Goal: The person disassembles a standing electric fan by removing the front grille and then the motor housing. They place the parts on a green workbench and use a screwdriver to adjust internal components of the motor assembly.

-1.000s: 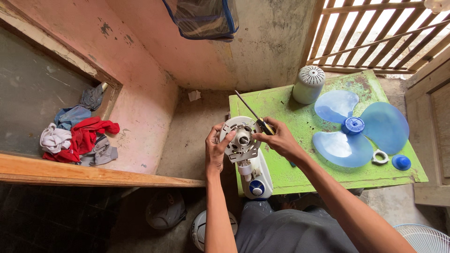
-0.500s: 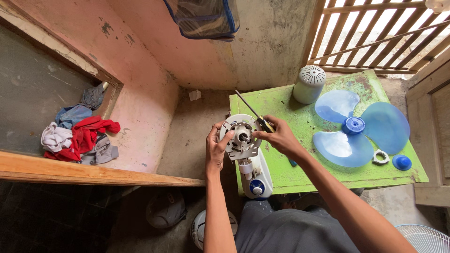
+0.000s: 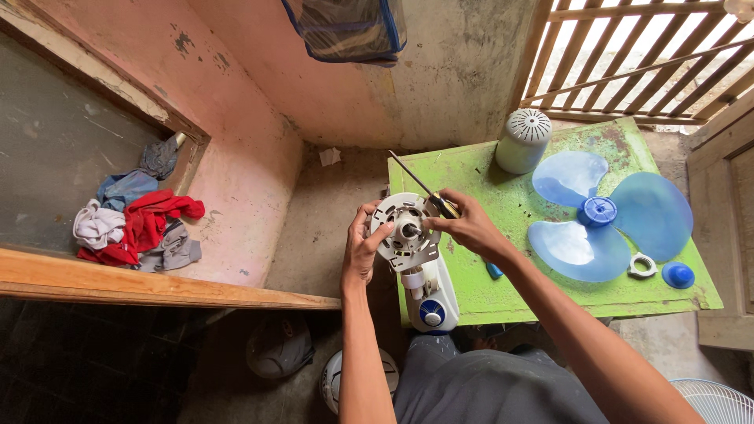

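At the near edge of the green table (image 3: 503, 188), the left hand (image 3: 360, 250) grips the white round fan motor housing (image 3: 405, 232), the right hand's (image 3: 470, 228) fingers pinching a yellow-handled screwdriver (image 3: 424, 192), probably loosening screws, needing steady tip alignment.

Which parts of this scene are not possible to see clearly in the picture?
- Head view: the screwdriver handle is mostly hidden inside the right hand.
- Head view: the left side of the fan motor housing is covered by the left hand.
- Head view: the screws on the housing are too small to tell.
- Head view: the wire fan guard is cut by the bottom right corner.
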